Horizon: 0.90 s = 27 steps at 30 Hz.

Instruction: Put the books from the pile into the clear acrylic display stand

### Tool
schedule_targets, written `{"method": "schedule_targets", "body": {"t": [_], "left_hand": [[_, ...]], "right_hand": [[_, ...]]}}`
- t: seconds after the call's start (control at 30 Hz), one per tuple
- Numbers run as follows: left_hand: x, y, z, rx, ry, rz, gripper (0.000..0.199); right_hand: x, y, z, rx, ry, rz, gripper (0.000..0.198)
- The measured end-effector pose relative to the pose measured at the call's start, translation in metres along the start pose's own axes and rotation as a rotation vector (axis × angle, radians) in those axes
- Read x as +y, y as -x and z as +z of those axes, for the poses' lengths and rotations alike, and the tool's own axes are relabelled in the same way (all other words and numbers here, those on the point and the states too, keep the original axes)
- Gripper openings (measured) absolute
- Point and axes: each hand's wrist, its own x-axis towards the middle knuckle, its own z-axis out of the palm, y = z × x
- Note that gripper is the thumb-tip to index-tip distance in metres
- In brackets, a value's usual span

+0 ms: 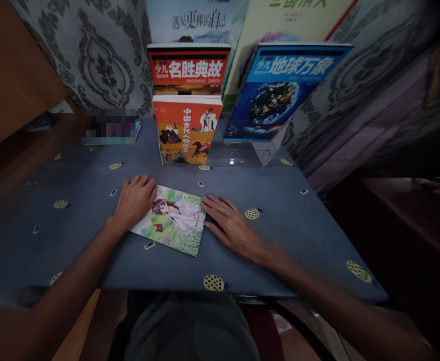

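Observation:
A thin booklet (178,220) with a drawn long-haired figure on a green and white cover lies flat and turned on the table. My left hand (136,198) rests over its left edge, fingers reaching away from me and thumb side against the cover. At the opposite edge, my right hand (229,220) lies low with its fingers stretched out and fingertips touching the booklet's side. Neither hand lifts it. Behind the booklet, an orange book (187,130) stands upright in a clear stand (238,154).
A red book (189,67) and a blue book (280,93) with a globe stand in the display, with taller books (197,20) behind. Another book (138,131), blurred out, lies at the back left. Pineapple-patterned cloth covers the table (280,250); patterned curtains (103,65) hang behind.

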Motion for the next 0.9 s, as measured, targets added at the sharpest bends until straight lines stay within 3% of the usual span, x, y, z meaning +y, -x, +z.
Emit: {"method": "schedule_targets", "body": {"t": [0.27, 0.47, 0.63, 0.77, 0.9], "left_hand": [[0.000, 0.001, 0.002, 0.012, 0.045, -0.010, 0.029], [-0.003, 0.001, 0.005, 0.025, 0.068, 0.008, 0.030], [-0.008, 0.002, 0.009, 0.046, 0.171, 0.015, 0.033], [-0.009, 0.001, 0.010, 0.058, 0.165, 0.021, 0.035], [0.002, -0.005, 0.009, 0.079, 0.107, 0.057, 0.034]], "right_hand": [[-0.053, 0.027, -0.007, -0.142, -0.089, -0.207, 0.044], [-0.056, 0.025, -0.012, -0.191, -0.203, -0.291, 0.038], [-0.032, 0.005, -0.009, -0.166, -0.119, -0.177, 0.045], [-0.012, -0.011, 0.001, -0.123, -0.051, -0.017, 0.068], [-0.004, -0.021, 0.009, -0.119, -0.076, 0.050, 0.084]]}}
